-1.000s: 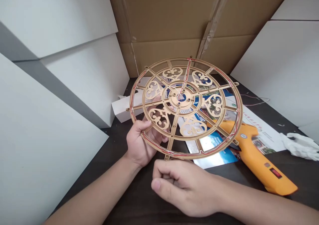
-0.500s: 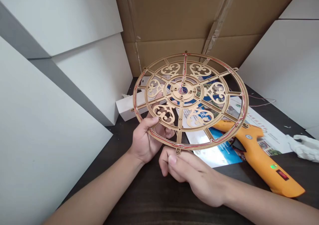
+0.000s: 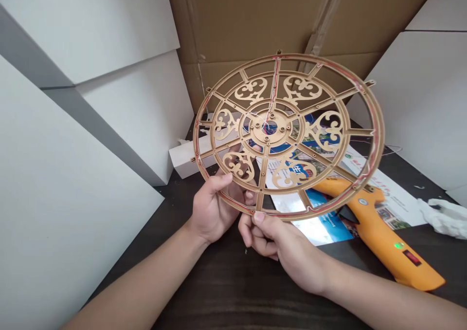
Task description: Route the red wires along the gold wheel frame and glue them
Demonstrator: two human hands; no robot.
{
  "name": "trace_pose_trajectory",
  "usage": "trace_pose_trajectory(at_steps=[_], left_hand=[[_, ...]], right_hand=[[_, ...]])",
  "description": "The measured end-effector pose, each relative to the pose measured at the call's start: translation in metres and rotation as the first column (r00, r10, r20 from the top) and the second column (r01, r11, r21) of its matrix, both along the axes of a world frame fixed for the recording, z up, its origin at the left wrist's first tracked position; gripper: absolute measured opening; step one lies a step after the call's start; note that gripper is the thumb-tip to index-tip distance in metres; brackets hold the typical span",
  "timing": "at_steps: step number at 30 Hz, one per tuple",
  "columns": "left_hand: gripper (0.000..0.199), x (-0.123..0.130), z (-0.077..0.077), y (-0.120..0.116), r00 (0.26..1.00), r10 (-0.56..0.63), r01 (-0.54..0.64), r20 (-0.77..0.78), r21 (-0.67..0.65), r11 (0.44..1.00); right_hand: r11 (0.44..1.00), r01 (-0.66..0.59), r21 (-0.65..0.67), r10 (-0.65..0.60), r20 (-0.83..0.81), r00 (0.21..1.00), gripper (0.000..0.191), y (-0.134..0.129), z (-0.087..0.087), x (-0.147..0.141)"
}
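Observation:
A round gold openwork frame point(image 3: 268, 191) is held up above the table, tilted, with its far edge higher. Red and white wires point(image 3: 275, 84) run along one spoke and round its outer rim. My left hand point(image 3: 219, 208) grips the near left rim, thumb on top and fingers beneath. At the near edge, my right hand point(image 3: 280, 242) pinches the rim between its thumb and curled fingers. Behind the frame's lower right part lies an orange glue gun point(image 3: 386, 237) with a green light and a red switch.
Printed sheets point(image 3: 324, 223) lie under the frame and glue gun. A white box point(image 3: 182, 160) is at the left, crumpled white material point(image 3: 443, 218) at the right. Cardboard point(image 3: 251, 23) stands behind, with white boxes point(image 3: 131, 101) along the left side.
The frame's far and right edges have risen, so it faces me more. My right thumb has moved onto the near rim, and my right hand has shifted slightly right. My left hand keeps its grip.

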State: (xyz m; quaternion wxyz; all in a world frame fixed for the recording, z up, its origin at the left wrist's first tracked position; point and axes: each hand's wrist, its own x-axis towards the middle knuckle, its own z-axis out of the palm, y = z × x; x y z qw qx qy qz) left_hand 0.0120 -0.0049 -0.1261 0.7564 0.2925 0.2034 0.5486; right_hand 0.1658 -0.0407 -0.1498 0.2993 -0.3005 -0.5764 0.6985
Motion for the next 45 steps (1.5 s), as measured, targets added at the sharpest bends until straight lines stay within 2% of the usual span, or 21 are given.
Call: trace_pose_trajectory(at_steps=[5,9,12,18,25,30,33,36,41,45], left_hand=[[0.052,0.001,-0.004,-0.002,0.995,-0.057,0.064,-0.08,0.085,0.994],[0.052,-0.002,-0.013,-0.006,0.952,-0.201,0.231,-0.231,0.112,0.966],[0.051,-0.003,-0.016,-0.009,0.906,-0.245,0.303,-0.346,0.123,0.945],[0.047,0.0,-0.015,-0.012,0.879,-0.236,0.305,-0.415,0.107,0.946],[0.06,0.002,-0.009,-0.013,0.88,-0.226,0.298,-0.417,0.114,0.948],[0.061,0.001,-0.01,-0.013,0.861,-0.222,0.298,-0.458,0.1,0.949],[0.057,0.0,-0.013,-0.013,0.874,-0.234,0.281,-0.426,0.049,0.958],[0.052,0.0,-0.017,-0.011,0.924,-0.208,0.235,-0.321,0.048,0.971],[0.053,0.003,-0.014,-0.004,0.992,-0.067,0.074,-0.103,0.071,0.995],[0.055,0.003,-0.011,-0.002,0.994,-0.071,0.074,-0.078,0.04,0.996]], right_hand=[[0.997,0.011,0.079,-0.017,0.085,0.996,0.052,-0.003,0.004,0.0],[0.993,0.012,0.115,-0.027,0.132,0.991,0.054,-0.005,0.006,0.0],[0.996,-0.013,0.091,-0.005,0.191,0.982,0.059,-0.004,0.007,0.002],[0.993,-0.067,0.093,0.044,0.233,0.972,0.06,-0.001,0.008,0.003],[0.993,-0.091,0.069,0.07,0.253,0.965,0.055,-0.002,0.012,0.003],[0.984,-0.093,0.15,0.053,0.251,0.967,0.055,-0.002,0.013,0.001],[0.967,-0.097,0.235,0.039,0.24,0.97,0.054,-0.001,0.012,0.0],[0.962,-0.084,0.26,0.02,0.243,0.97,0.051,0.0,0.011,0.0],[0.99,-0.031,0.138,0.015,0.113,0.994,0.054,-0.003,0.006,0.001],[0.998,-0.013,0.06,0.01,0.046,0.999,0.056,-0.003,0.002,0.0]])
